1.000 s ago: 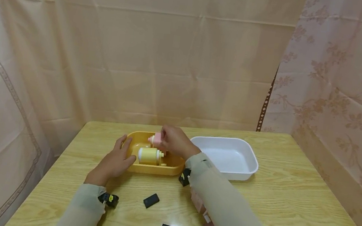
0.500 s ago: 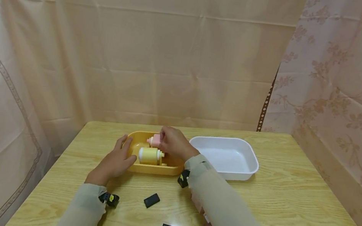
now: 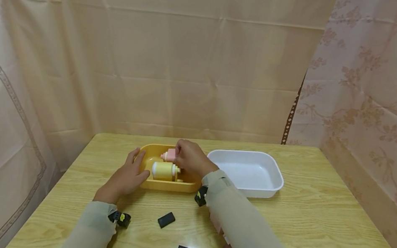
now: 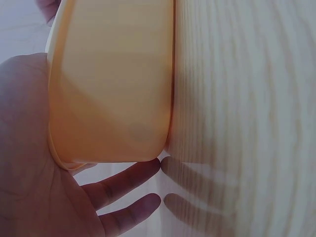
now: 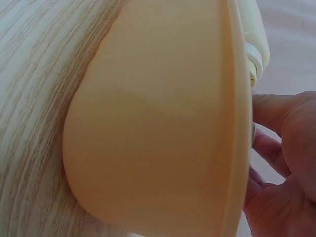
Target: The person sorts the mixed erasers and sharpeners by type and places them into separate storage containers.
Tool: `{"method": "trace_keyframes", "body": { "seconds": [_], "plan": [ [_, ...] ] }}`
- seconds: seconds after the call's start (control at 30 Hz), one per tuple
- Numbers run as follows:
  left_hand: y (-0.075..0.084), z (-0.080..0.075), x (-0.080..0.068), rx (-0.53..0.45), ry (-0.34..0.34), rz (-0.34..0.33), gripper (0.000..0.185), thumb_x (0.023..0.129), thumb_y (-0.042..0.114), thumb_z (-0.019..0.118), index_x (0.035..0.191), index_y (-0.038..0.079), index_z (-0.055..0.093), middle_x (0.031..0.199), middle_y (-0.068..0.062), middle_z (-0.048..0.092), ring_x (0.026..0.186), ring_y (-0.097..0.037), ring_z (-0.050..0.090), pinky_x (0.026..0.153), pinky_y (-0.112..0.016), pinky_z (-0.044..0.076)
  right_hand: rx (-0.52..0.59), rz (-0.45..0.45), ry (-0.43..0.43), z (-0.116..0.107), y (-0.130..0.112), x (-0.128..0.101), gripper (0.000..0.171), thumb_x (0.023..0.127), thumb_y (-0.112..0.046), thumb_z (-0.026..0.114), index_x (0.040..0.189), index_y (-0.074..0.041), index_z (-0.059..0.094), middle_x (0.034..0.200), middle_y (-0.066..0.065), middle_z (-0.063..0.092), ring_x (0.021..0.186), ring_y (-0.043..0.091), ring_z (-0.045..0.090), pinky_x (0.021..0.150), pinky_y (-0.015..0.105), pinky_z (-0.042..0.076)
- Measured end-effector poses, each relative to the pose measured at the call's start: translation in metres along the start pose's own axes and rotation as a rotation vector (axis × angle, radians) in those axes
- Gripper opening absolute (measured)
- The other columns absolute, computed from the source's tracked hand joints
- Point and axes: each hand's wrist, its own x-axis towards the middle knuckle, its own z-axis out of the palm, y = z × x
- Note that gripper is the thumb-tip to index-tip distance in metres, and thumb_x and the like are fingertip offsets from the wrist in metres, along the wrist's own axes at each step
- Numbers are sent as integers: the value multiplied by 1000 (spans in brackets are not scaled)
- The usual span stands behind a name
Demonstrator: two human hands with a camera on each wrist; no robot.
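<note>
The pink bottle (image 3: 171, 154) sits sideways inside the yellow tray (image 3: 170, 186), narrow end facing left; the nearer right hand (image 3: 194, 158) grips its right end; the left hand (image 3: 125, 177), fingers spread, rests on the tray's left end.

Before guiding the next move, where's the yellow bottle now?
In the head view, left of centre, the yellow bottle lies sideways inside the orange tray, between the left hand and right hand, nearer the camera than the pink item.

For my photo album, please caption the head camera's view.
A left hand touches a rounded orange plastic tray while the right hand pinches a pink, nozzle-tipped bottle.
</note>
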Motion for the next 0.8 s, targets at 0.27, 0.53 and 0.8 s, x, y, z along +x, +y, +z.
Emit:
{"method": "trace_keyframes", "body": {
  "seconds": [0.27, 0.53, 0.8],
  "plan": [
    [-1, 0, 2, -6, 4, -5, 79, 104, 40, 46, 167, 12, 8, 173, -13, -4, 134, -47, 53, 104, -60, 47, -24, -39, 14, 0, 1, 0, 20, 88, -11, 78, 94, -12, 59, 86, 1, 59, 76, 16, 54, 67, 26, 46],
    [1, 0, 0, 1, 5, -25, 80, 103, 40, 46, 167, 11, 9, 173, -14, -3, 136, -48, 51, 107, -62, 44, -17, 10, -6, 2, -2, 0, 20, 91, -15, 78, 97, -14, 59, 92, 0, 60, 81, 16, 56, 73, 26, 49],
    [3, -2, -1, -6, -4, -27, 80, 103, 39, 46, 167, 10, 9, 173, -14, -3, 140, -48, 48, 111, -62, 41, 39, 51, -26, 1, 0, -3, 18, 93, -19, 77, 99, -18, 60, 98, -2, 63, 86, 17, 58, 76, 28, 52]
  ]
}}
